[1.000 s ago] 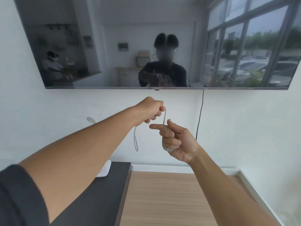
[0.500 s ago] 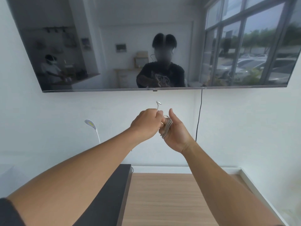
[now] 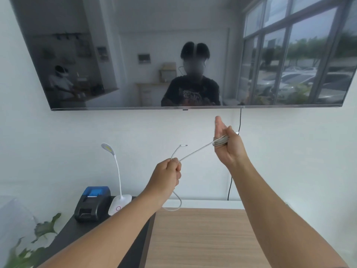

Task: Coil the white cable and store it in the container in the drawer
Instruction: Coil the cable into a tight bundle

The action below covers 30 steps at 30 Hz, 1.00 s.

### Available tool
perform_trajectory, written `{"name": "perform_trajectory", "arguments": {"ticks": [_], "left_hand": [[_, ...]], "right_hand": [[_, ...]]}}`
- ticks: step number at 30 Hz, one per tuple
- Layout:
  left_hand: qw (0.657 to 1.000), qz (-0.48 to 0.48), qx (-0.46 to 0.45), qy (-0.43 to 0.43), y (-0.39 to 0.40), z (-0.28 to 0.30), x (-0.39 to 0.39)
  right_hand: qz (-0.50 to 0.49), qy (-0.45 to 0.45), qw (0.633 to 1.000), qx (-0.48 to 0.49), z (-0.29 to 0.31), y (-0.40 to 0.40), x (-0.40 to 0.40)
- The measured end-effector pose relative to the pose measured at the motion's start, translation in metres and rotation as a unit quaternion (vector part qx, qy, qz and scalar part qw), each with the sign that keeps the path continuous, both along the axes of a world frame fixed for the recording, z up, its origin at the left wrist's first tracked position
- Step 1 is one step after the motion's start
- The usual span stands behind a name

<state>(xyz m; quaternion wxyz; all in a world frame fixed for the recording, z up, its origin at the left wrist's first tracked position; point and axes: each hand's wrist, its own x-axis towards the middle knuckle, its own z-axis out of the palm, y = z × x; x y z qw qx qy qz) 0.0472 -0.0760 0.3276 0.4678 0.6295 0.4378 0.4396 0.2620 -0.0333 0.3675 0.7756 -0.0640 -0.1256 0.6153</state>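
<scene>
Mid-coil. My right hand [image 3: 229, 147] raised, fingers curled round bundled loops of white cable [image 3: 195, 152]. Left hand [image 3: 167, 175] fisted on taut tail, plug end sticking up, slack loop hanging below. Next: wrap remaining tail, tuck plug. Drawer, container not in view.

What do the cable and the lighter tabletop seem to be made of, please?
Cable: white, smooth, likely a plastic or rubber jacket, as it bends into tight loops; its plug tip looks metallic. Tabletop: matt wood or wood-look laminate, going by the grain lines.
</scene>
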Motion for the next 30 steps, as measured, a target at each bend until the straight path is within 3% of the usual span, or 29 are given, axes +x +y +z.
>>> {"name": "perform_trajectory", "arguments": {"ticks": [4,7,11,14,16,20,24,30], "left_hand": [[0.996,-0.005,-0.091,0.024,0.01,-0.02,-0.008],[0.987,0.011,-0.157,0.016,0.026,-0.025,-0.01],[0.984,0.001,-0.177,0.027,0.048,0.005,-0.009],[0.987,-0.029,-0.125,0.095,0.055,0.044,-0.004],[0.984,-0.055,-0.082,0.149,0.054,0.067,0.002],[0.96,-0.074,0.02,0.27,0.049,0.093,0.019],[0.915,-0.052,0.135,0.376,0.035,0.096,0.025],[0.822,0.051,0.25,0.509,0.018,0.085,0.022]], "right_hand": [[0.091,-0.057,0.994,0.02,0.002,-0.017,0.004],[0.197,-0.177,0.96,0.09,0.003,-0.035,-0.01],[0.281,-0.383,0.873,0.114,-0.006,-0.053,-0.032],[0.263,-0.567,0.776,0.089,-0.017,-0.059,-0.042],[0.26,-0.604,0.749,0.08,-0.025,-0.058,-0.046],[0.27,-0.609,0.743,0.058,-0.032,-0.051,-0.053],[0.293,-0.592,0.75,0.046,-0.035,-0.039,-0.056],[0.3,-0.467,0.832,0.014,-0.045,-0.021,-0.058]]}}
